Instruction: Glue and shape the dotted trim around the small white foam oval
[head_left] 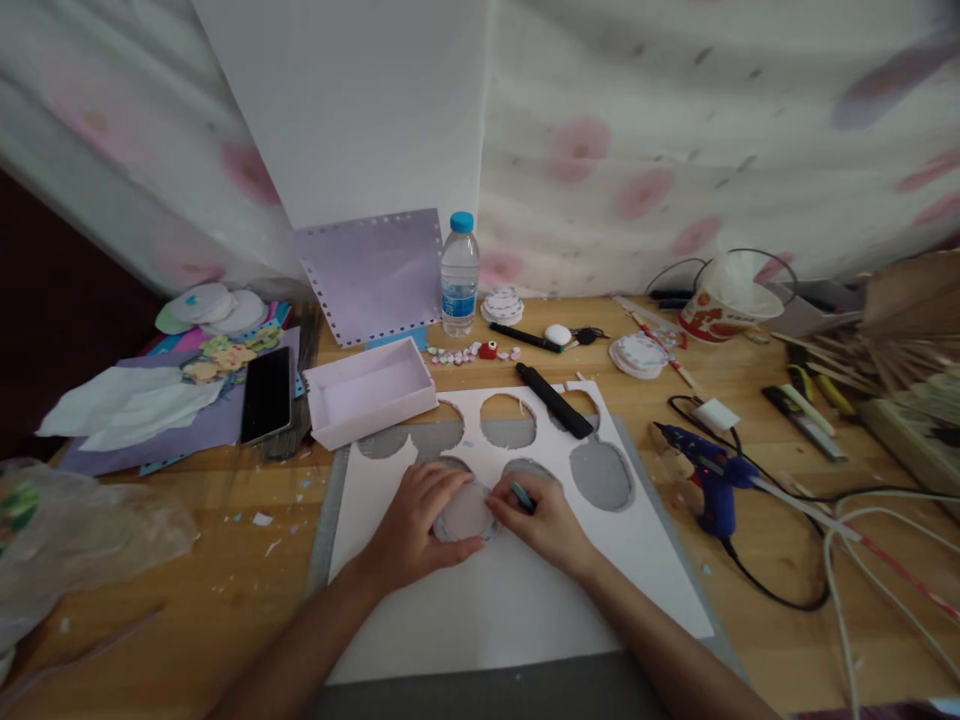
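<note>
A white foam sheet (517, 590) with several round holes cut out lies on a grey mat (330, 520). My left hand (416, 520) presses a round template disc (466, 512) flat on the sheet. My right hand (547, 520) grips a teal pen (523, 497) with its tip at the disc's right edge. A black marker-like tool (555, 400) rests on the sheet's far edge.
A pale box (369, 388), black phone (266, 393) and paper scraps sit at left. A water bottle (459, 272) stands behind. A blue glue gun (709, 475) with cables lies right, near a paper cup (720, 305) and wooden sticks (892, 340).
</note>
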